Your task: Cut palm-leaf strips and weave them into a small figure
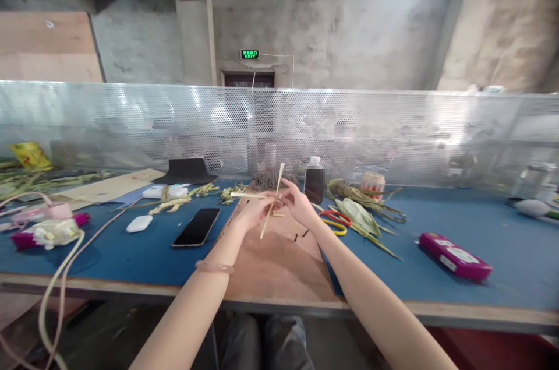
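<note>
Pinch grip, both hands: left hand (255,211) and right hand (299,202) hold thin pale straw strips (271,201) crossed above brown board (279,259); mid-weave, next fold likely needs steady tension.

Both hands (279,207) pinching crossed pale leaf strips (271,201) above brown board (283,265).
</note>
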A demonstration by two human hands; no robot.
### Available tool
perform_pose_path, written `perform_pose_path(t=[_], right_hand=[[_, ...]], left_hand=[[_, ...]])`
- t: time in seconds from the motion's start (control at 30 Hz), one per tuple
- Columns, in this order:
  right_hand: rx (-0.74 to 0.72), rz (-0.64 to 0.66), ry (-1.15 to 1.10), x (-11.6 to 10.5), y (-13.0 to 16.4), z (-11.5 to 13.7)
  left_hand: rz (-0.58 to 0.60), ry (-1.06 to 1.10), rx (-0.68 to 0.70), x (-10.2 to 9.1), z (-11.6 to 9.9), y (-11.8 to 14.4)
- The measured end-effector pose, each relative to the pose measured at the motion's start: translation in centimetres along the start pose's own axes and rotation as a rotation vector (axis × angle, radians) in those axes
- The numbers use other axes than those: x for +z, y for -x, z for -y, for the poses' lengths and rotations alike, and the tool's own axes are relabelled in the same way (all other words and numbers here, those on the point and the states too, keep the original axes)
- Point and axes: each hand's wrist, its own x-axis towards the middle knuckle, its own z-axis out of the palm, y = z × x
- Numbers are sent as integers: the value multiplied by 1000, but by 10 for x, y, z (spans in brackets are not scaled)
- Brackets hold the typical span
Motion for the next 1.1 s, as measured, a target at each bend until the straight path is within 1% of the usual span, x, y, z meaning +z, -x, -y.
perform_pose_path(t=[0.07,0.2,0.37,0.53,0.63,0.77,0.83,0.9,0.97,1.03,1.1], right_hand=[[-13,13,52,2,1,0],[-57,-12,156,4,2,-1],[-80,-21,217,4,3,-3],[-92,-7,237,0,0,-4],[-84,-5,210,1,0,-6],[-56,-63,155,6,1,-7],[-37,-105,139,8,1,-5],[-4,-142,140,10,0,-1],[51,-160,118,10,-1,4],[112,-134,24,10,-2,7],[169,-116,-98,8,-2,10]], left_hand=[[8,-5,5,-3,3,-2],[-17,-45,23,-6,6,-6],[-29,-77,25,-8,6,-7],[-7,-72,7,-6,2,-5],[-17,-75,6,-5,-1,-4],[-90,-95,4,-7,-3,-5],[-101,-66,-17,-7,-5,-5],[-56,-36,-34,-4,-7,-4],[13,-37,-34,1,-8,-2],[56,-59,-32,6,-9,1],[68,-66,-37,9,-9,3]])
